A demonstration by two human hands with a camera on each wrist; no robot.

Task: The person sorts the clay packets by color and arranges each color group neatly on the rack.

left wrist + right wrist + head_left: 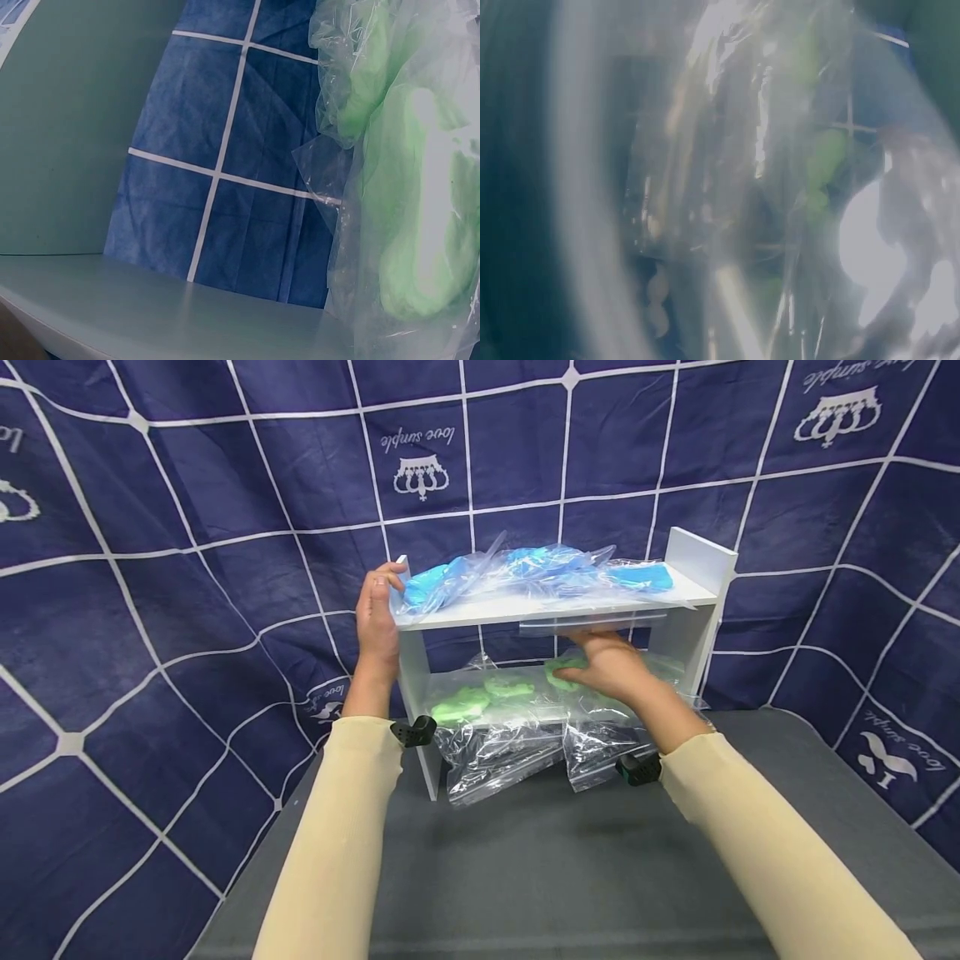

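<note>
My left hand (379,618) grips the left end of a small white two-tier shelf (480,612), its fingers bent over the top of the side panel. Reaching in under the upper board, my right hand (609,662) has its thumb and fingers spread apart, thumb beside a bagged light-green item (564,673). Two more green items in clear bags, one long and rounded (424,217), lie to its left on the lower board. Clear plastic fills much of the right wrist view. My right fingertips are partly hidden under the upper board.
Bright blue items (641,577) in clear zip bags lie along the upper board, with a bag edge (592,623) hanging over its front. Loose bag ends (502,768) droop off the lower board above the dark grey table (510,877). A blue checked cloth (300,468) hangs behind.
</note>
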